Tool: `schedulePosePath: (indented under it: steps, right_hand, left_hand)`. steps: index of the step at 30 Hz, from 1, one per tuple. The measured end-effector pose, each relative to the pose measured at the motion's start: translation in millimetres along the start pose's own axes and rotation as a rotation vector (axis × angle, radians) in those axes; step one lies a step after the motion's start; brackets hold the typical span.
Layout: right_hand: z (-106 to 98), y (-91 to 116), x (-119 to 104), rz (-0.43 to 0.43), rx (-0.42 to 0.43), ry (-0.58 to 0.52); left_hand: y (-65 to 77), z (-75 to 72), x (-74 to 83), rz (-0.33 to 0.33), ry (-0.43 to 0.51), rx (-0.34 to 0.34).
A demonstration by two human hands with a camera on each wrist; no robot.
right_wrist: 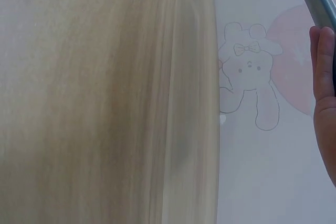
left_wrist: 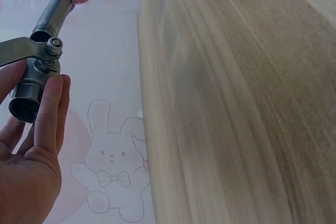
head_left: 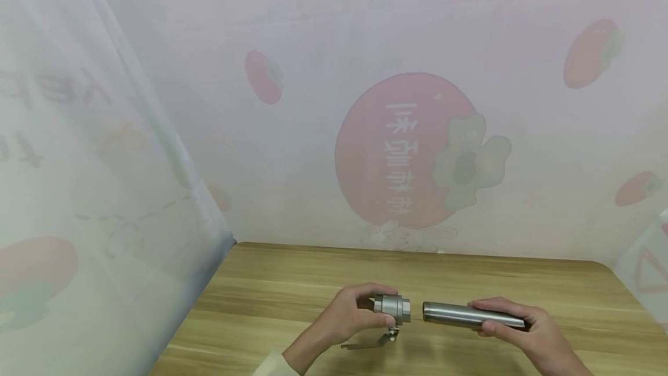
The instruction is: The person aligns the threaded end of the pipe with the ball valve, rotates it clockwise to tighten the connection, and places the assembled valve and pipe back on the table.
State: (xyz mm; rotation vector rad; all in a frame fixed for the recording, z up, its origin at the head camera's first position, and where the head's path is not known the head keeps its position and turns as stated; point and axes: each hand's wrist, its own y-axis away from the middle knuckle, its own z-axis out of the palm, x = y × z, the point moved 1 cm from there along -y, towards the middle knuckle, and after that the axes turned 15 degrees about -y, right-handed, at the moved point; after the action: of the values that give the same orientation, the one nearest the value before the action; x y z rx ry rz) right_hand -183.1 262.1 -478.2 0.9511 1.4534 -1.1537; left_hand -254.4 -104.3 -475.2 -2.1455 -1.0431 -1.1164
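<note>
My left hand point(head_left: 351, 316) grips a metal ball valve point(head_left: 392, 308), thumb on the near side and fingers over the far side. The valve's flat lever handle point(head_left: 365, 345) points left, below the body. In the left wrist view the valve's threaded open end point(left_wrist: 24, 109) shows near the fingers. A straight steel pipe point(head_left: 454, 314) lies in the grip of my right hand point(head_left: 527, 329), its open end facing the valve across a small gap. Thread shows on that pipe end point(left_wrist: 47, 26) in the left wrist view. Both parts are held above the table.
A wood-grain table point(head_left: 271, 289) spreads beneath both hands. Behind it hangs a pale curtain point(head_left: 302, 190) printed with red fruit and a rabbit. Another curtain panel point(head_left: 104, 190) borders the left side.
</note>
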Motion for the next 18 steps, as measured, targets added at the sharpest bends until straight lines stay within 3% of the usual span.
schedulePosePath:
  steps: [12, 18]
  right_hand:
    - [5.7, -1.1, -0.5, 0.046, -0.002, -0.018]
    - [7.8, -3.0, 1.0, 0.008, -0.027, -0.024]
  left_hand:
    - [-0.4, 3.6, 1.2, 0.010, -0.017, 0.005]
    - [0.0, 4.6, 2.7, 0.000, -0.012, 0.002]
